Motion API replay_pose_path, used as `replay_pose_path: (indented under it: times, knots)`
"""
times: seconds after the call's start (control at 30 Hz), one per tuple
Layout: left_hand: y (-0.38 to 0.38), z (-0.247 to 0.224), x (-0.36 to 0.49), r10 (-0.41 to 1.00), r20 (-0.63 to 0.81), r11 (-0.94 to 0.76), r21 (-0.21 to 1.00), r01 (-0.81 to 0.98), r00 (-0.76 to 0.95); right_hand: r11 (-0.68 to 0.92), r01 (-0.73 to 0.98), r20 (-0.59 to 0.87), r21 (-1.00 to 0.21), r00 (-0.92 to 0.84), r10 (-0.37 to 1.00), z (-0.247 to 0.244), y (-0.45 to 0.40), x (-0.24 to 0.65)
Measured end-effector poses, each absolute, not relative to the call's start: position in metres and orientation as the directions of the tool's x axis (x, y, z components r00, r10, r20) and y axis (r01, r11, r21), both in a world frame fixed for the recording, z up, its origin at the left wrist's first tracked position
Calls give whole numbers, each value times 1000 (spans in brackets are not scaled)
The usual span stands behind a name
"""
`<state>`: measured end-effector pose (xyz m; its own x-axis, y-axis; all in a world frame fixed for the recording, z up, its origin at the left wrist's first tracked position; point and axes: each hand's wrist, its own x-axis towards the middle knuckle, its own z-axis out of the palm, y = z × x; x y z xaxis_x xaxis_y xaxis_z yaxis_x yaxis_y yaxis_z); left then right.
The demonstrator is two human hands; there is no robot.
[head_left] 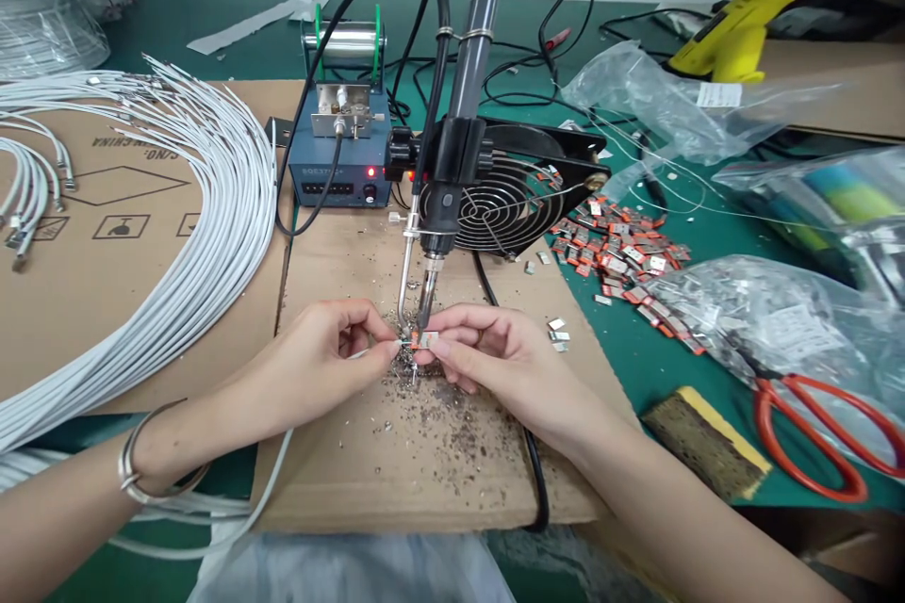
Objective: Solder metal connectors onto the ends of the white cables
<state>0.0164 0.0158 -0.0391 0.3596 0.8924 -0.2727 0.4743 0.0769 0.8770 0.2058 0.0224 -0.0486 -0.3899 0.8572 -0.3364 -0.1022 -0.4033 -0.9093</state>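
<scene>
My left hand (339,349) pinches the end of a white cable (281,460), which runs down from under the palm toward the lower left. Between finger and thumb of my right hand (487,349) is a small orange-and-silver connector (428,339). The cable's end and the connector meet just under the tip of a mounted soldering iron (429,287). Beside that tip comes down a thin bent metal tube (404,283). Dark specks and solder bits lie on the cardboard (339,480) below my hands.
A blue solder feeder (339,155) and a black fan (495,203) stand behind. White cables (240,207) lie left. Orange connectors (615,240), a sponge (707,443), red-handled scissors (813,433) and plastic bags (798,320) are right. A black cord (535,480) crosses the cardboard.
</scene>
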Motion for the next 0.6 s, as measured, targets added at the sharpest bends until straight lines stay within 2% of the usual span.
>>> replay_pose_path:
  times: [0.6]
  knots:
    - [11, -35, 18, 914, -258, 46, 834, 550, 314, -417, -133, -328, -899, -427, 843, -50, 24, 208]
